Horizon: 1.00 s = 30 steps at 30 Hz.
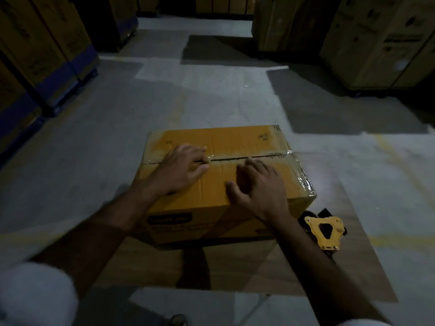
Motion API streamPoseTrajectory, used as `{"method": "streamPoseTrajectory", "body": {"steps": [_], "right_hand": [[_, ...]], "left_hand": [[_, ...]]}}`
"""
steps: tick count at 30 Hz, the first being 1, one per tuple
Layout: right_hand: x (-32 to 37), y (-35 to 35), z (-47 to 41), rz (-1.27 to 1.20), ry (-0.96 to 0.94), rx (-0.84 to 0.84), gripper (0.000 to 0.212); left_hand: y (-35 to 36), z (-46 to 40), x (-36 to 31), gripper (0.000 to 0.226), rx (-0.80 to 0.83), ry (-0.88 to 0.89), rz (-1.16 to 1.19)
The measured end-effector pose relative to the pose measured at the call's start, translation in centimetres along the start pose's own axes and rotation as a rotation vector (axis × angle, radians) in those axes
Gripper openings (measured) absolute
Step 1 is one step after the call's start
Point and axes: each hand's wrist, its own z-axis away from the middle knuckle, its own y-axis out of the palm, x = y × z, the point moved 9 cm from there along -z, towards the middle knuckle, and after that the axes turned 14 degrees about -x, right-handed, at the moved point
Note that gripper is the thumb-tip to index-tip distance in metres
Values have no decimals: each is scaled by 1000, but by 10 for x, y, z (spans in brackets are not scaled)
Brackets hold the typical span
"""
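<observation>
On the brown table (153, 267), a closed yellow cardboard box (235, 140), clear tape (277, 154) along its top seam. Palm-down on the lid, fingers relaxed and gripping nothing: left hand (183, 168) at the seam, right hand (261, 184) just beside it. Right of the box, a yellow tape dispenser (326, 231).

Wooden table (259, 262): cardboard box (235, 140), tape dispenser (329, 243) beside.
</observation>
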Motion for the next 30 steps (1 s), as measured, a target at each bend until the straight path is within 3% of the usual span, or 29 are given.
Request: {"method": "streamPoseTrajectory", "body": {"steps": [2, 3, 5, 7, 9, 11, 14, 16, 21, 30], "right_hand": [[25, 11, 7, -32, -12, -4, 65], [36, 14, 11, -40, -13, -21, 58], [47, 13, 20, -53, 70, -113, 48], [44, 1, 34, -62, 286, -311, 42], [40, -2, 59, -70, 589, -437, 48], [46, 12, 82, -167, 852, -435, 64], [67, 42, 93, -492, 1052, -384, 93], [74, 51, 91, -539, 1086, -319, 104], [60, 34, 95, -234, 1046, -328, 98], [65, -6, 106, -88, 971, -321, 102]], "left_hand": [[1, -27, 4, 21, -4, 33, 78], [3, -38, 9, 29, 31, 26, 125], [8, -57, 25, 66, 110, 0, 119], [14, -73, 44, 99, 170, -29, 21], [23, -85, 59, 111, 220, -33, -21], [30, -96, 63, 112, 227, 11, -26], [36, -107, 62, 108, 200, 98, -77], [37, -108, 64, 113, 217, 142, -128], [30, -84, 75, 117, 430, 216, -179], [-21, -24, 49, 123, 167, 219, -112]]}}
